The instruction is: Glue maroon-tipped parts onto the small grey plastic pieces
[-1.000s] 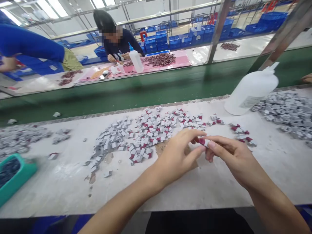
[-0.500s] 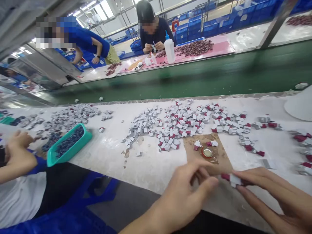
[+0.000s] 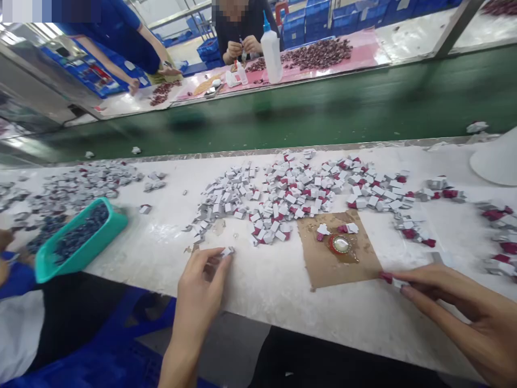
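My left hand [image 3: 202, 285] is closed in a pinch at a small grey-white block [image 3: 228, 251] on the white tabletop. Between the thumb and fingers of my right hand [image 3: 460, 302] is a small maroon-and-white piece [image 3: 388, 277], its maroon end pointing left. That piece is beside the right edge of a brown cardboard square [image 3: 327, 272]. On the cardboard sits a bottle cap [image 3: 340, 244] with wet, shiny liquid in and around it. Two small maroon-and-white pieces lie behind the cap.
A heap of grey-white and maroon blocks [image 3: 291, 196] spreads behind the cardboard. At left stands a teal tray [image 3: 113, 223] of dark pieces, near another person's hand. Beyond a green belt [image 3: 323, 108], two people work near a squeeze bottle [image 3: 272, 56]. A white round object [image 3: 496, 159] is at right.
My left hand has moved left, away from the cardboard, and now pinches the lone grey-white block. My right hand still holds its piece, with little movement. The view has shifted slightly.
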